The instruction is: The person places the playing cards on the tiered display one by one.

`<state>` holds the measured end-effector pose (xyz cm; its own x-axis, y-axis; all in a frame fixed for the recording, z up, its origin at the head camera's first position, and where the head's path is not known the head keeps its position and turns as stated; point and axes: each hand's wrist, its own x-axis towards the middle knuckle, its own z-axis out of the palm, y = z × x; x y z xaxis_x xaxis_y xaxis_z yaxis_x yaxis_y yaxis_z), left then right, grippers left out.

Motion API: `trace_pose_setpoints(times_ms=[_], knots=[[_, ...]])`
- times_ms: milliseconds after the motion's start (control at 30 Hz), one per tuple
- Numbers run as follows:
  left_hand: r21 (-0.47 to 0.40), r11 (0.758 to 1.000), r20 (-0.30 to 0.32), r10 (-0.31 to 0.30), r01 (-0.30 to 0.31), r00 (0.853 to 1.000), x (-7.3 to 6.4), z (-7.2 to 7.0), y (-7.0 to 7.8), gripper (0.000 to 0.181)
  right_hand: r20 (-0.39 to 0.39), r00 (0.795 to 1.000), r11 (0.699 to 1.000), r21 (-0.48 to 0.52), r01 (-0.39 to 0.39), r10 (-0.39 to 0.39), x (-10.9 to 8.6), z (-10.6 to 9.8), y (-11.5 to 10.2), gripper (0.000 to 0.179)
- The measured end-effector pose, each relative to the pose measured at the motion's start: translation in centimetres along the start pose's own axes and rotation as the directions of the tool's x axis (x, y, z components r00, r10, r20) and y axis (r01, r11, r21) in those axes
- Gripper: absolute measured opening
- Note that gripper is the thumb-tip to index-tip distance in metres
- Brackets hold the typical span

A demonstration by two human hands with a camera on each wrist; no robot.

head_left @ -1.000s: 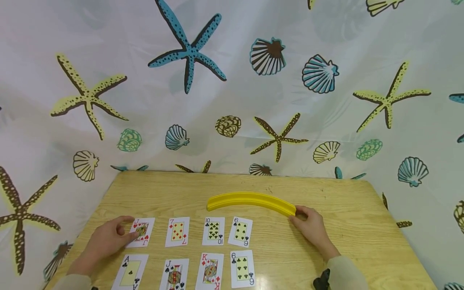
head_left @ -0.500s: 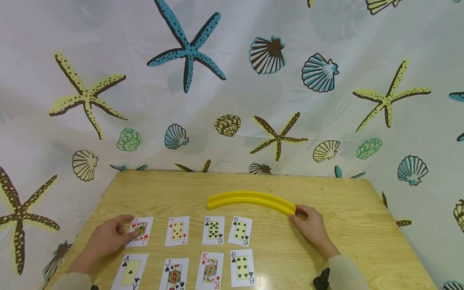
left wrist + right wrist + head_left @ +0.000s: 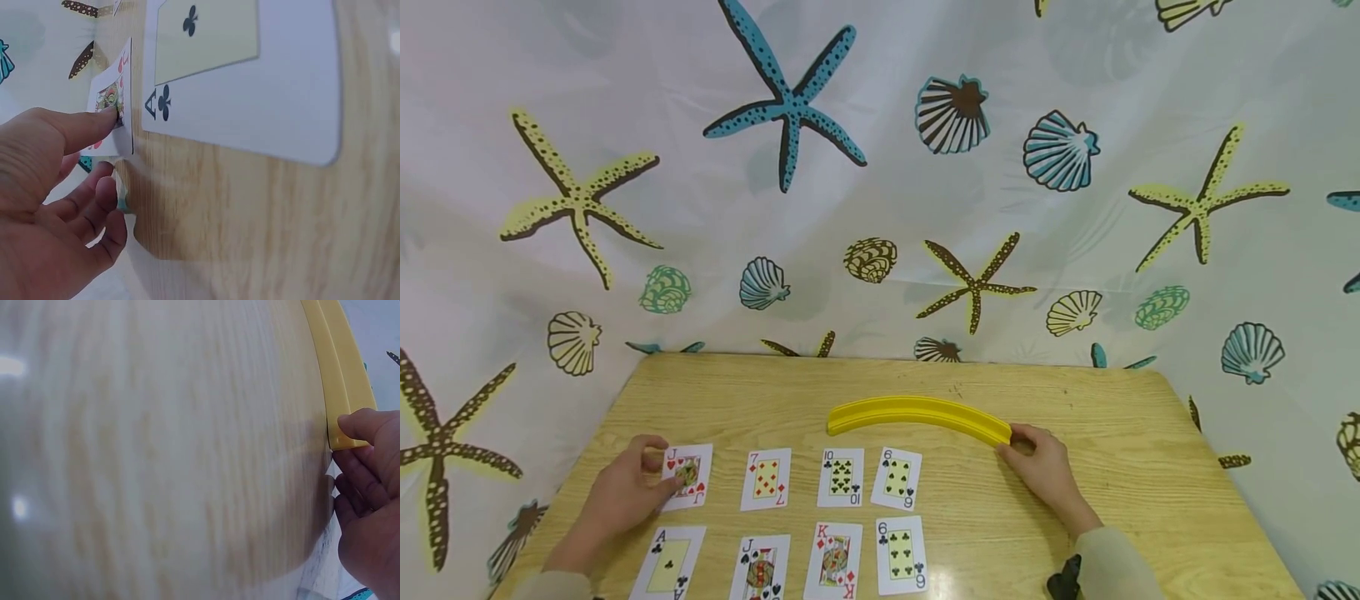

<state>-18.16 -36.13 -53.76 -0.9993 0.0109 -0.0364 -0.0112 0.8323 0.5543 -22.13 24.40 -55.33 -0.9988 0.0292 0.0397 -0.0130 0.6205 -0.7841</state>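
Note:
My left hand [image 3: 625, 487] pinches the left edge of a jack of hearts [image 3: 696, 493], its thumb on the card's face. In the left wrist view the jack of hearts [image 3: 119, 144] stands slightly tilted off the table, beyond an ace of clubs [image 3: 294, 94]; the index finger is mostly hidden behind it. At the right, my right hand [image 3: 1041, 468] grips the right end of a curved yellow card holder [image 3: 917, 408]. Its thumb lies on the front of the holder [image 3: 334, 369] in the right wrist view. No cards show in the holder's groove.
Face-up cards lie in two rows: a seven of diamonds [image 3: 766, 481], ten of clubs [image 3: 841, 477] and six of spades [image 3: 897, 478] at the back, several more in front. A wooden table [image 3: 985, 533] bears everything. A patterned curtain [image 3: 880, 208] encloses its back and sides.
The jack of hearts has shifted slightly left and risen a little with my left hand. My right hand and the yellow card holder have stayed in place.

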Motion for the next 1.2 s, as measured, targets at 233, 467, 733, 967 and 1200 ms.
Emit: trace_pose_setpoints(times_ms=[233, 467, 733, 967, 1200], knots=[[-0.065, 0.997, -0.12, 0.04, -0.048, 0.992, -0.1, 0.5, 0.2, 0.049, -0.004, 1.0, 1.0, 0.002, 0.005, -0.005, 0.0, 0.1, 0.1, 0.048], [-0.116, 0.988, -0.23, 0.07, -0.099, 0.971, 0.1, 0.1, 1.0, 0.043, -0.007, 1.0, 1.0, -0.004, 0.009, -0.009, -0.1, 0.1, -0.1, 0.047], [-0.169, 0.974, -0.301, 0.096, -0.152, 0.949, 0.6, 0.2, 3.3, 0.03, -0.009, 1.0, 1.0, -0.006, 0.023, -0.023, -0.1, 0.2, 0.0, 0.044], [-0.226, 0.953, -0.306, 0.128, -0.203, 0.943, 1.5, 1.0, 5.6, 0.028, -0.018, 1.0, 1.0, -0.008, 0.023, -0.023, -0.2, 0.4, 0.2, 0.043], [-0.236, 0.942, -0.287, 0.167, -0.238, 0.943, 2.5, 1.7, 8.5, 0.026, -0.025, 0.999, 0.999, -0.012, 0.029, -0.03, 0.0, 0.4, 0.0, 0.043]])
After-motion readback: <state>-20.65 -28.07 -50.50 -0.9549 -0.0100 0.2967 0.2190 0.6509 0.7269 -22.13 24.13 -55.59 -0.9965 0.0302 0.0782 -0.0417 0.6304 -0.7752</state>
